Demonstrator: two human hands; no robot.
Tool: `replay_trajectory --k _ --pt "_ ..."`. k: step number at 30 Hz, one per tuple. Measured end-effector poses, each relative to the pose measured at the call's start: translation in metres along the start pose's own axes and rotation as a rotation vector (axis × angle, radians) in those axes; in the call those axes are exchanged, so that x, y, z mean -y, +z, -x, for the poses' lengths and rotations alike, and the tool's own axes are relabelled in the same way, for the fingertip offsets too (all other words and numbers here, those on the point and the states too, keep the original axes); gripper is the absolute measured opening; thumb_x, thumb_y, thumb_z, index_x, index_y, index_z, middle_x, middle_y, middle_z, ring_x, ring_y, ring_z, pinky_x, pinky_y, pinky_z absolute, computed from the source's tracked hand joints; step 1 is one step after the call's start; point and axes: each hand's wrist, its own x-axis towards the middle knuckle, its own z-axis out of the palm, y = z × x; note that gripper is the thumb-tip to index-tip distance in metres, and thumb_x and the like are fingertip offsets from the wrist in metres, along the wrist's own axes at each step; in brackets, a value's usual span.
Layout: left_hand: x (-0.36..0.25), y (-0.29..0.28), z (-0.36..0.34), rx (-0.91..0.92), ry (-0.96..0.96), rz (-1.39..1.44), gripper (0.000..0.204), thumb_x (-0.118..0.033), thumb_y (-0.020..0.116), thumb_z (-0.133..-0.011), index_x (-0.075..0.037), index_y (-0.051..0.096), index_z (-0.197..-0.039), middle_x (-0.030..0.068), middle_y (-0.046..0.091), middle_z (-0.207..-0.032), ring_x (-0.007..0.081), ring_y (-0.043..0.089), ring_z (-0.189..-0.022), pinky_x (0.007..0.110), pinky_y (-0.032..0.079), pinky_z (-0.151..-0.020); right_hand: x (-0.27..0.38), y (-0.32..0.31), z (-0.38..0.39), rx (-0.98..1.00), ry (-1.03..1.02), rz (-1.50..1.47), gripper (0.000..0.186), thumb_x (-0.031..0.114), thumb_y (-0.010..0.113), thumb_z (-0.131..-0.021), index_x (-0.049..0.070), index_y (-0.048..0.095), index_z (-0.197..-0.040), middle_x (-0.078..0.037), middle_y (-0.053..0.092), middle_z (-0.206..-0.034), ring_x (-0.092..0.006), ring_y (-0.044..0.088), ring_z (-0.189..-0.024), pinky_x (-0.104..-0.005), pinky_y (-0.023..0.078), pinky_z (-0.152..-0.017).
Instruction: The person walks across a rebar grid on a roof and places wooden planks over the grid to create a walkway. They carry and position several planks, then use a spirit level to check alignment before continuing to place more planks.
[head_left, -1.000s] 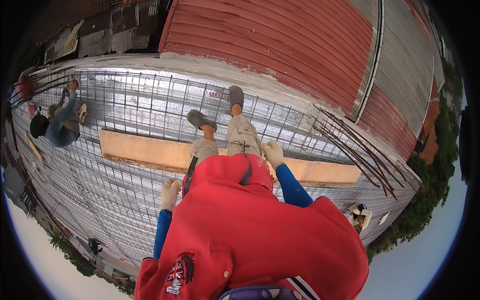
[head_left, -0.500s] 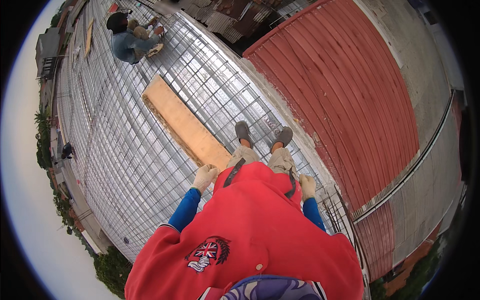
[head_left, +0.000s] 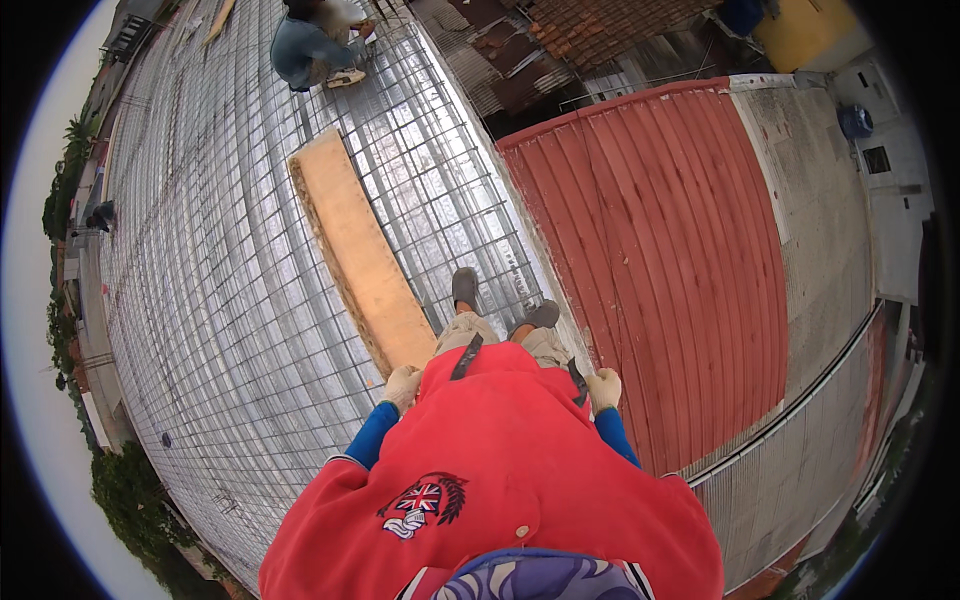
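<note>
My left hand [head_left: 402,387], in a pale glove, is at the left edge of my red shirt [head_left: 500,440], fingers curled closed. On the other side my right hand [head_left: 604,390], gloved alike, is also curled closed beside the shirt. Whatever either might grip is hidden. Two dark straps, a left one [head_left: 466,357] and a right one [head_left: 577,382], hang over my light trousers between the hands. Just beyond my left hand lies a long wooden board [head_left: 365,255] on the steel mesh [head_left: 230,230]. My feet, in grey clogs [head_left: 465,287], stand on the mesh over shiny metal decking.
A co-worker [head_left: 305,50] crouches on the mesh ahead. Another person [head_left: 100,216] is at the far left. The deck's edge runs along my right, beside a lower red corrugated roof [head_left: 660,270]. Rusty and tiled roofs [head_left: 590,30] lie beyond.
My view has turned rightward and shows more of the roofs. Against my shirt, the left hand has drawn back slightly. Both hands stay closed, and my feet have shifted left in view.
</note>
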Motion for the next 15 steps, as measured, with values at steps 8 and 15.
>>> replay_trajectory --k 8,15 --pt "0.015 0.032 -0.024 -0.028 0.205 0.066 0.041 -0.032 0.062 -0.103 0.005 0.080 -0.109 0.0135 0.076 -0.079 0.0215 0.072 -0.071 0.038 0.056 -0.067 0.040 -0.030 0.013 -0.067 -0.140 -0.013 0.037 0.023 0.080 -0.068 -0.002 0.083 -0.096 -0.021 0.080 -0.095 -0.0350 0.077 -0.091 -0.0438 0.058 -0.085" --pt "0.011 0.028 -0.042 0.004 0.158 -0.037 0.045 -0.031 0.060 -0.103 0.007 0.079 -0.113 0.0176 0.076 -0.079 0.0244 0.073 -0.070 0.039 0.057 -0.068 0.074 -0.048 0.020 -0.064 -0.048 -0.292 0.020 0.013 0.075 -0.072 0.003 0.059 -0.065 -0.004 0.057 -0.061 -0.0149 0.059 -0.055 -0.0371 0.046 -0.052"
